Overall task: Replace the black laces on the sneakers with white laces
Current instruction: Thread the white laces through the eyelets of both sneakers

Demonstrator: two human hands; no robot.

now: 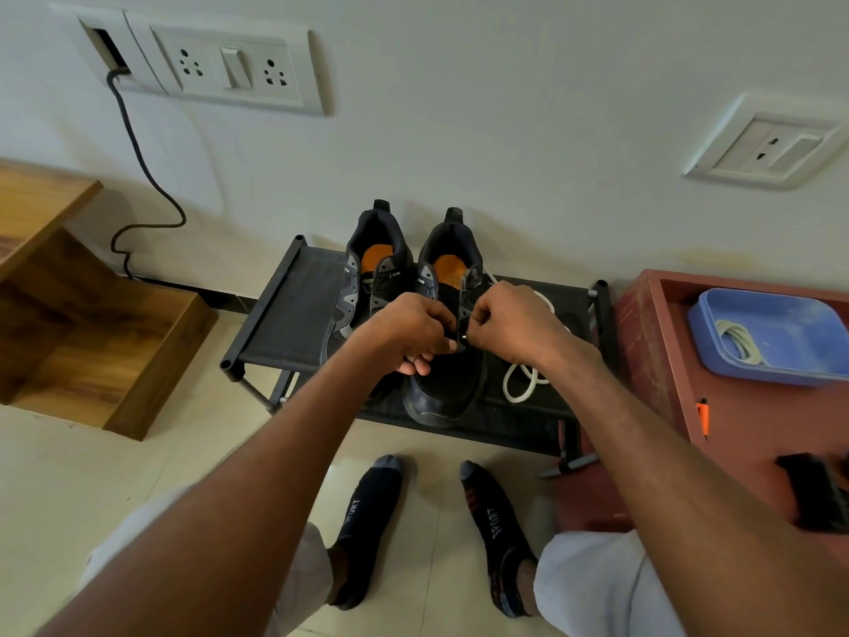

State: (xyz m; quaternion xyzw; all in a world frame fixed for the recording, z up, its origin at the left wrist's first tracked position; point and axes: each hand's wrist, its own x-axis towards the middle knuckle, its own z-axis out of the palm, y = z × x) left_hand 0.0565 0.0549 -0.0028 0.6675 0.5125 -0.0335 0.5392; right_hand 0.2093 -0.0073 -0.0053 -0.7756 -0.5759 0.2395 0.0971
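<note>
Black sneakers (pixel 441 314) are set side by side on a dark shoe rack (pixel 294 314). The right sneaker's eyelet flaps are pinched by the left hand (pixel 409 333) and right hand (pixel 510 324). White lace (pixel 523 379) is coiled at 3 o'clock; a blue tray (pixel 781 333) lies beyond.

The scene is viewed from head height, forward and steeply down, with a low rack (pixel 294 314) seen close below.

Sneakers (pixel 413 287) on rack (pixel 294 314), tray (pixel 776 333) right.
</note>
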